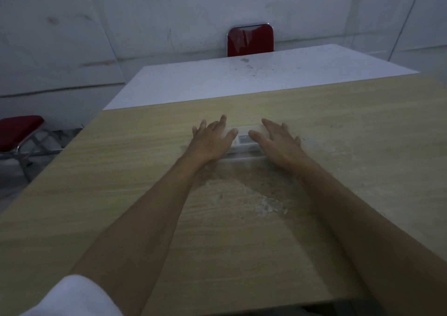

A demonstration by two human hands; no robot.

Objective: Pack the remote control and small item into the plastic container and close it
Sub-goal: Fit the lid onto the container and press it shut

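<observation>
A clear plastic container [244, 146] lies on the wooden table [145, 182], with its lid on top. Through the lid a pale remote control [243, 137] shows between my thumbs. My left hand [211, 138] lies flat on the container's left end, fingers spread. My right hand [278, 139] lies flat on its right end, fingers together. Both palms press down on the lid. The small item is hidden from view.
A white table [242, 78] butts against the far edge of the wooden one. A red chair [250, 39] stands behind it by the wall. Another red chair [18, 132] stands at the left. Scuffed pale patches mark the wood near me.
</observation>
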